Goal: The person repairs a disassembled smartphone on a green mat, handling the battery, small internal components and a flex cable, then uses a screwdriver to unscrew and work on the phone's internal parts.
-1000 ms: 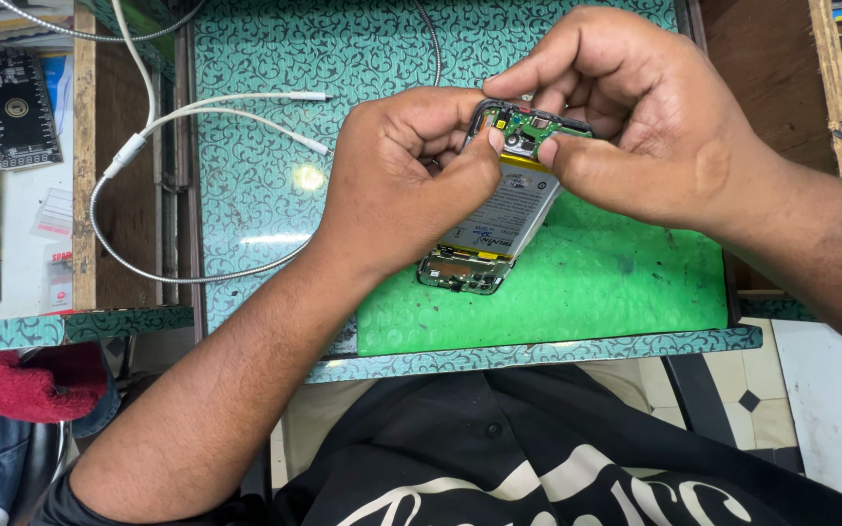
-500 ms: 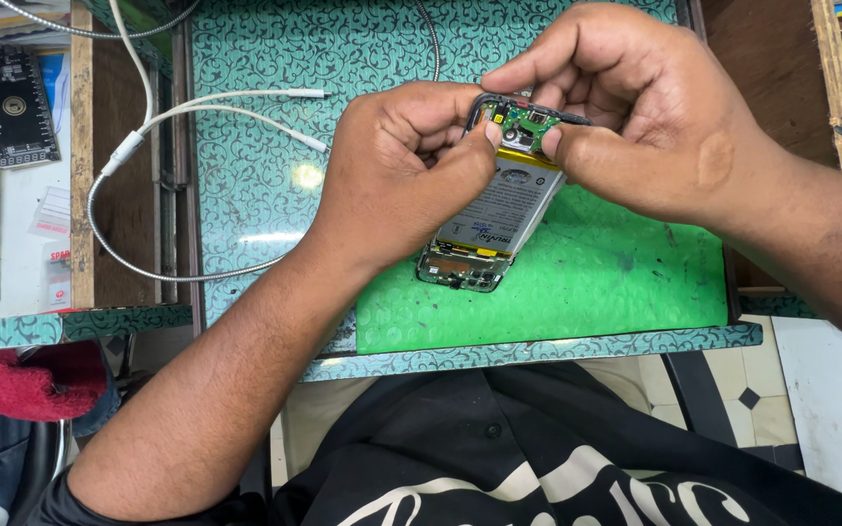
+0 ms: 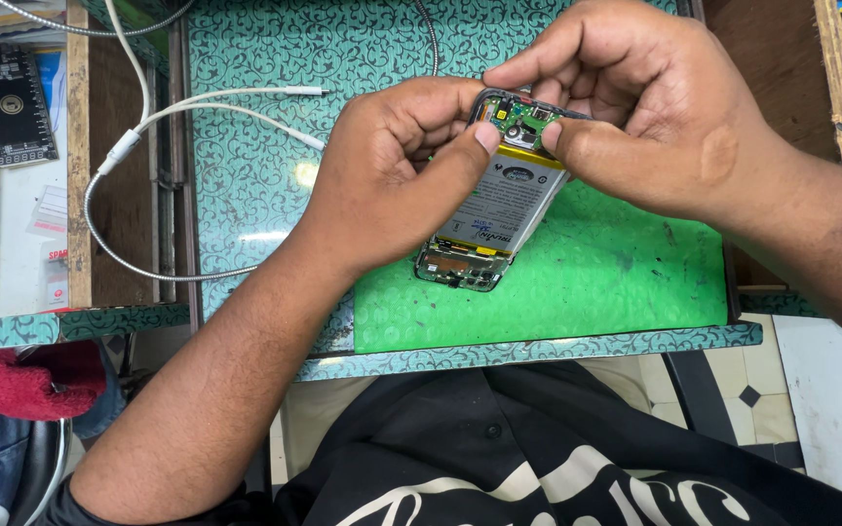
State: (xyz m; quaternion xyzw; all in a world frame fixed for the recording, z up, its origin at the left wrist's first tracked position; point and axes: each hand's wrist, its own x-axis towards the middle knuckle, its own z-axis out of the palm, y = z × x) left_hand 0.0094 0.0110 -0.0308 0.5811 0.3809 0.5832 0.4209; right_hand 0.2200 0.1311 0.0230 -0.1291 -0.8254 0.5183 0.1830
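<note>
An opened phone [image 3: 495, 205] with its back cover off lies tilted over a green mat [image 3: 616, 282]; its silver battery and green circuit board show. My left hand [image 3: 397, 185] grips the phone's left side, thumb pressed near the top of the battery. My right hand [image 3: 635, 117] curls over the phone's top end, thumb and fingers pinching at the circuit board. The upper edge of the phone is partly hidden by my fingers.
The mat sits on a teal patterned worktop [image 3: 246, 175]. White cables [image 3: 148, 127] loop at the left. A black circuit board tool [image 3: 12, 107] and packages lie at the far left. A red cloth [image 3: 21, 380] is below the left ledge.
Both hands have stayed on the phone; my thumbs shifted slightly at the circuit board end. The phone has barely moved.
</note>
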